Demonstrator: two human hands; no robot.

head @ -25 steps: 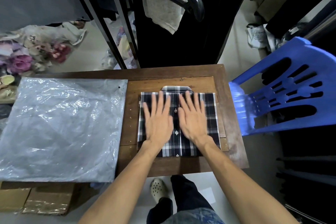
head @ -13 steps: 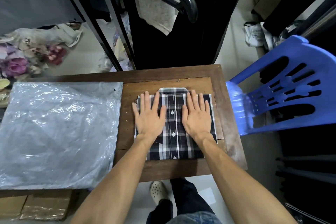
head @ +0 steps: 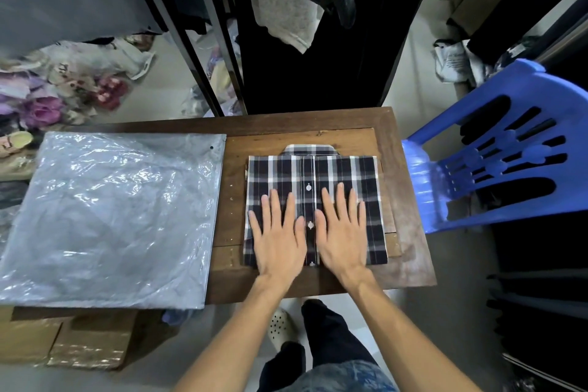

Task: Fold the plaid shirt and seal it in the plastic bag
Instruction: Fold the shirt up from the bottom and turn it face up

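Folded black-and-white plaid shirt (head: pixel 313 175) pressed flat on brown wooden table (head: pixel 410 261).
Left hand (head: pixel 278 240), right hand (head: pixel 343 237) spread, palms seemingly down; clear plastic bag (head: pixel 111 216) beside.

I can read no text, brand, number or sign anywhere in my view; the white crumpled bag (head: pixel 451 62) on the floor at the upper right of the frame carries some dark print, but it is too small and blurred for me to make out; a pale bag (head: pixel 140 62) at the upper left shows a dark mark, likewise unreadable.
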